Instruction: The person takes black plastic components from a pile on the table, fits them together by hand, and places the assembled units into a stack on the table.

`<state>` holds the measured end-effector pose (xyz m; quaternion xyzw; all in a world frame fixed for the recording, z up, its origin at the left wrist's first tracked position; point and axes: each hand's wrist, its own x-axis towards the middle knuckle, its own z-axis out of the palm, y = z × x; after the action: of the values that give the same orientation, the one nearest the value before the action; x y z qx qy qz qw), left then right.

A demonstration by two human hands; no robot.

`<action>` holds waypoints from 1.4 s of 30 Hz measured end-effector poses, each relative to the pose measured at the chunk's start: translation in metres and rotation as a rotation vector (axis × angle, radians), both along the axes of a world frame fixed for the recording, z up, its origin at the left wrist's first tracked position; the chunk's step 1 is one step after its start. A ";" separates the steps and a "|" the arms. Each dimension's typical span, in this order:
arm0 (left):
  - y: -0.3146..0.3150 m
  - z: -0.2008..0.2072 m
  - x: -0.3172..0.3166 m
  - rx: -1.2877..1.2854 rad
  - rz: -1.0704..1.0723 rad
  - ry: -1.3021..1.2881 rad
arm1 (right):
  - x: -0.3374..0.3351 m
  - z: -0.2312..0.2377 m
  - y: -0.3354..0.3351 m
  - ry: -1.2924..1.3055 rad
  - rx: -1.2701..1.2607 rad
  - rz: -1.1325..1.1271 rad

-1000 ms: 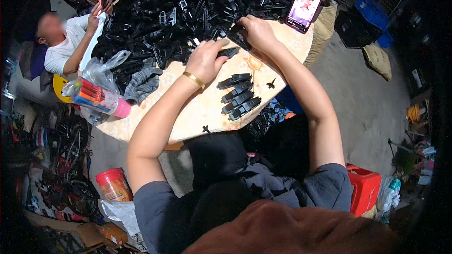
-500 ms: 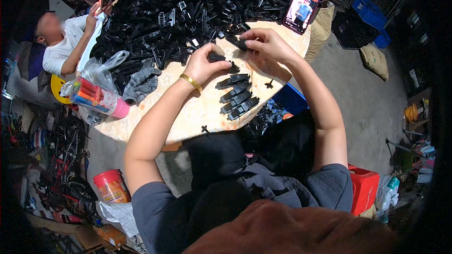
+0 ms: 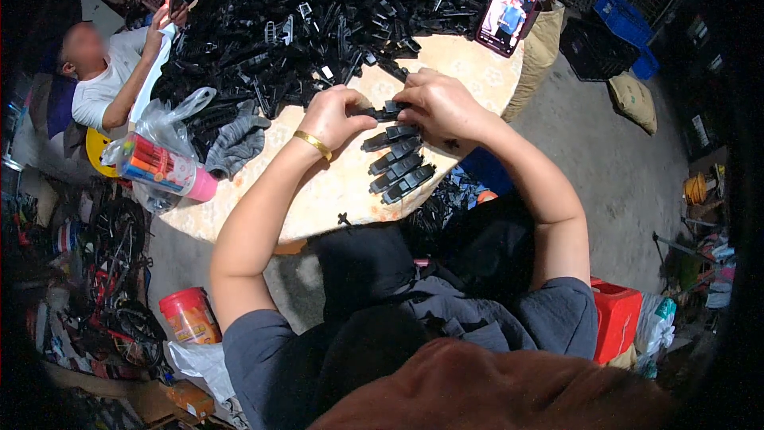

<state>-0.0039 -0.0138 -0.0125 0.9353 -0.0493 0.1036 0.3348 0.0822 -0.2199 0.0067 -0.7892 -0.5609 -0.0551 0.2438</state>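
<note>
Between both hands, just above the table, is a black plastic part [image 3: 387,112] with a blocky, narrow shape. My left hand [image 3: 334,117] pinches its left end; a gold bangle circles that wrist. The fingers of my right hand [image 3: 442,103] close on its right end and hide some of it. Just nearer to me, several similar black plastic pieces [image 3: 402,166] lie side by side in a slanted row on the pale flowered tabletop [image 3: 263,195]. Beyond my hands spreads a large heap of loose black plastic parts [image 3: 334,20].
A phone [image 3: 508,16] showing a video stands at the table's far right. At the left are a pink cup of coloured pens [image 3: 167,167], a grey glove [image 3: 239,143] and a plastic bag [image 3: 181,115]. A person [image 3: 119,72] sits far left, holding a phone. A blue crate [image 3: 485,167] is under the right edge.
My right hand has come down and left from the heap's edge to the part in my left hand. Both hands now meet on it.
</note>
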 end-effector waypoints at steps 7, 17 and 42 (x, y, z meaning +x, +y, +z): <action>-0.003 0.002 0.003 0.023 -0.024 -0.016 | 0.008 0.000 -0.003 -0.100 -0.070 0.024; -0.003 0.005 0.001 -0.103 -0.229 0.064 | 0.011 -0.005 0.004 0.154 -0.052 0.111; -0.007 0.001 -0.001 0.213 -0.002 -0.225 | 0.022 -0.017 0.013 0.337 0.275 0.058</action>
<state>-0.0047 -0.0213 -0.0114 0.9479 -0.0983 0.2016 0.2262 0.1045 -0.2067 -0.0101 -0.7301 -0.5219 0.0084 0.4409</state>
